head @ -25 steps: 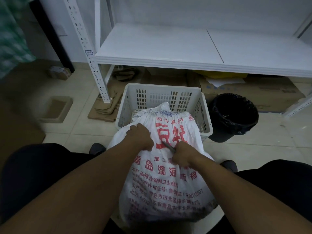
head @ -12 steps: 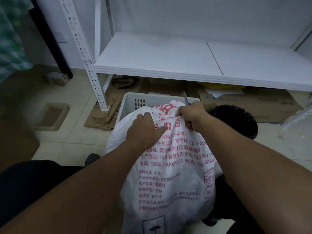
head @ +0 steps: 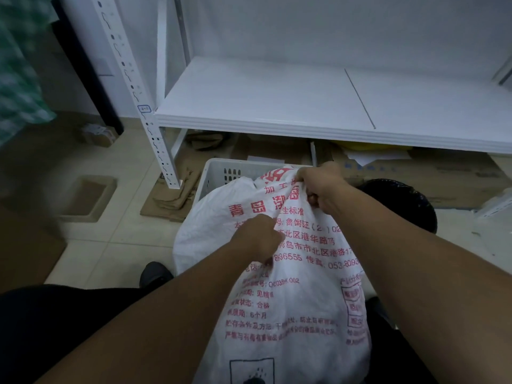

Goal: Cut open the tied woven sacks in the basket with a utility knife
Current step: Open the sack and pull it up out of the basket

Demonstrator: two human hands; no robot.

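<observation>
From the head view, a white woven sack [head: 291, 273] is held up between the knees, its top over the white basket [head: 221, 173]. The upper edge is bunched in the closed right hand [head: 322, 189]; the left hand [head: 257, 239] is pinched shut on the printed face. No knife is clearly seen (perhaps hidden in the right fist). Judged step: turning the sack to find its tie; next, the blade must be brought there.

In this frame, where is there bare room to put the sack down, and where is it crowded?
Free: the white shelf board above the basket, and the floor tiles left of the sack, between the cardboard tray and the person's knee. Crowded: under the shelf, packed with flattened cardboard, and the right side, taken by the black bin.
</observation>
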